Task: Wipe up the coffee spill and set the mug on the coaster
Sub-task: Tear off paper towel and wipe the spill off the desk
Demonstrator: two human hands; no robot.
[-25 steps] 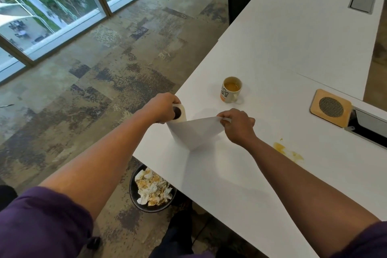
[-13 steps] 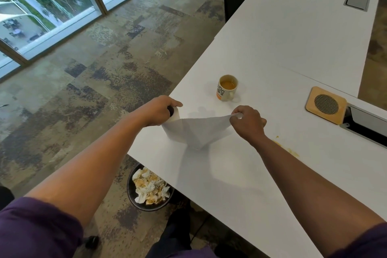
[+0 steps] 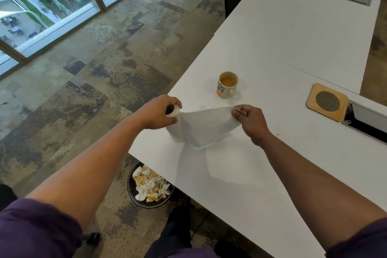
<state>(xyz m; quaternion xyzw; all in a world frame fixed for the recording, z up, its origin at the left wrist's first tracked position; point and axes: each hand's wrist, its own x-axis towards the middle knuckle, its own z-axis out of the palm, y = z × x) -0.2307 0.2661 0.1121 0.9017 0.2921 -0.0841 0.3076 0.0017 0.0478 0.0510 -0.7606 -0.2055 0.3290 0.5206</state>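
Tearing a sheet | left hand [image 3: 158, 114] grips roll [image 3: 174, 123] top, right hand [image 3: 250, 120] pinches sheet [image 3: 206, 126] corner | pin the roll, snap sideways along the perforation | mug [image 3: 227, 85] beyond your hands, coaster [image 3: 326, 101] farther right, spill [image 3: 277, 134] just beside right wrist.

Paper towel sheet [image 3: 206, 125] further unrolled rightward

Daylight from floor-level windows [image 3: 52, 6] falls on mottled brown carpet tiles [image 3: 125, 65] beside a long white table [image 3: 293, 37].
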